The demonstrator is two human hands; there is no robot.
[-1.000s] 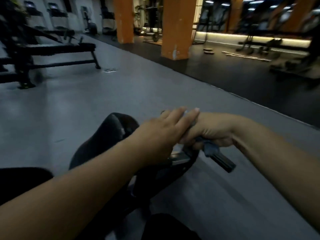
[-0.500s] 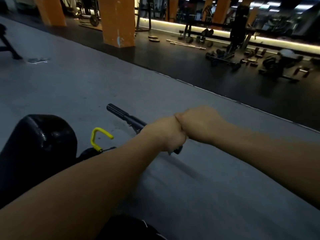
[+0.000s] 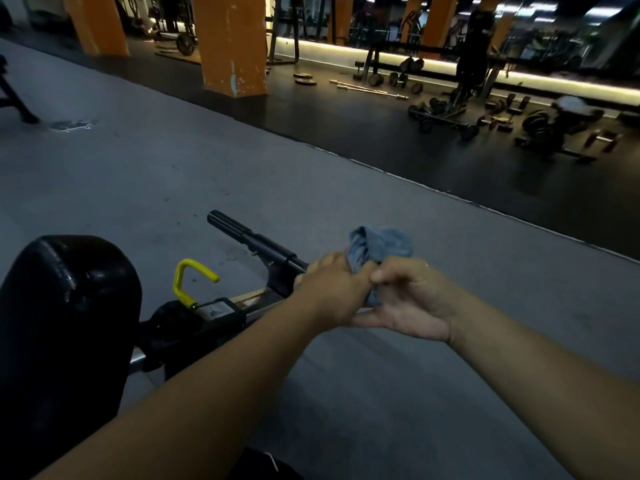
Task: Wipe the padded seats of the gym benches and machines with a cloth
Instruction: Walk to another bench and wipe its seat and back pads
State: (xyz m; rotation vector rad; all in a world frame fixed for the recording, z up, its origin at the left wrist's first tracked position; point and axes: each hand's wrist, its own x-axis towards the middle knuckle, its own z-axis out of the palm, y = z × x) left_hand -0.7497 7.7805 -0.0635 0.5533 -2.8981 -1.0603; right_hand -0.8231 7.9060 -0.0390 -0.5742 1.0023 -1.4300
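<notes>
Out popped the blue cloth (image 3: 381, 249), hidden between the fists half a second before, now bunched above both hands. Left hand (image 3: 330, 296) curled round it, fingertips out of sight; right hand (image 3: 412, 303) pinched its lower end. It hung right of the black pad (image 3: 65, 306), over the machine's bar (image 3: 256, 242), possibly touching; hard to tell.

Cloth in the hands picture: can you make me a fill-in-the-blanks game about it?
1. The left hand and right hand grip a bunched blue ____ between them.
2. The curved handle beside the black pad is ____.
3. The big pillar in the background is ____.
Missing words: cloth, yellow, orange.
</notes>
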